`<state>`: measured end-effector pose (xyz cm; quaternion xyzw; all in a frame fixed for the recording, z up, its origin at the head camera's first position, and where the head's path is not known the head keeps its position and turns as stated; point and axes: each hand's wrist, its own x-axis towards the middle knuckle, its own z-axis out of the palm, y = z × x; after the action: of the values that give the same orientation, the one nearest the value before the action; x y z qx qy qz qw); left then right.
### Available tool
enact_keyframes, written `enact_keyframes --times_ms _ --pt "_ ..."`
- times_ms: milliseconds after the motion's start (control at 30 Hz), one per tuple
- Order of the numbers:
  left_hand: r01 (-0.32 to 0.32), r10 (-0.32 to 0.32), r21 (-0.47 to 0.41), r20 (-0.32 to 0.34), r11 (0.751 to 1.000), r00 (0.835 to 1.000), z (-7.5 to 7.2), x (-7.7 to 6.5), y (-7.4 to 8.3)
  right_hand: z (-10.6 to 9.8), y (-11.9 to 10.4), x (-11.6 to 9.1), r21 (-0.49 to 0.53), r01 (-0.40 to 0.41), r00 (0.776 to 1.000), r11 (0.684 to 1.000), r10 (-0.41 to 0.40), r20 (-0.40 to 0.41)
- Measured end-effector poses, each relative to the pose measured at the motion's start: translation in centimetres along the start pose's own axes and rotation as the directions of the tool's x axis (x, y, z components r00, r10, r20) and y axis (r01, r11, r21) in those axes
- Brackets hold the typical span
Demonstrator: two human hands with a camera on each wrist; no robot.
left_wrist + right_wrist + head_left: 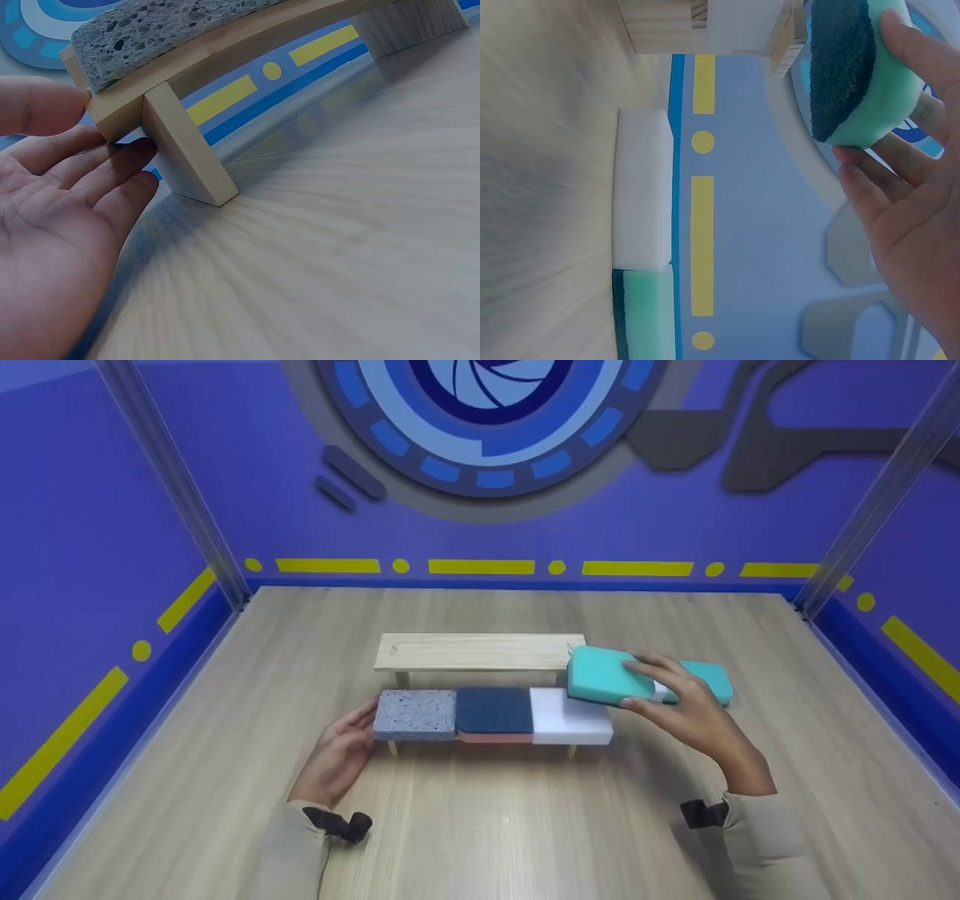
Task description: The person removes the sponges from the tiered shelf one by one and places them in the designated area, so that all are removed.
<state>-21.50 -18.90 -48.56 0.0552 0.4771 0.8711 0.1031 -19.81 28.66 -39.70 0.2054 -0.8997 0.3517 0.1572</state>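
My right hand (694,712) grips a teal sponge (606,671) with a dark scouring layer underneath, held above the right end of a small wooden bench (191,75). On that bench lie a grey pumice-like stone (415,715), a dark-topped sponge (495,711) with a pink underside, and a white sponge block (571,716), side by side. The held sponge overlaps the white block's far right corner in the head view. My left hand (337,754) holds the bench's left end, its thumb at the plank's corner and its fingers underneath beside the leg (187,150).
Behind stands a second wooden bench (480,651) with a bare top. Right of it on the table (480,817), another white block (641,187) and a second teal sponge (709,681) lie end to end, partly hidden by my right hand. Blue-purple walls (480,536) enclose the table.
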Motion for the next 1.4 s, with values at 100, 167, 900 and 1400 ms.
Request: enact_keyframes --times_ms 100,167,900,1400 --pt "-0.006 0.005 0.025 0.004 1.000 1.000 0.0 0.0 0.0 -0.1 0.2 -0.1 -0.017 -0.004 1.000 1.000 0.004 -0.002" --pt "-0.007 0.007 0.035 0.005 0.999 1.000 0.0 0.0 0.1 -0.2 0.3 -0.2 -0.026 0.002 1.000 1.000 -0.002 -0.009" --pt "-0.004 0.003 0.029 0.019 1.000 1.000 0.0 0.0 0.1 -1.5 2.2 -1.3 -0.028 -0.024 0.999 0.999 0.023 -0.022" --pt "-0.018 0.016 0.053 0.039 0.998 0.999 -0.1 0.0 0.1 -2.2 4.7 -2.1 -0.049 -0.033 0.999 0.998 0.033 -0.004"
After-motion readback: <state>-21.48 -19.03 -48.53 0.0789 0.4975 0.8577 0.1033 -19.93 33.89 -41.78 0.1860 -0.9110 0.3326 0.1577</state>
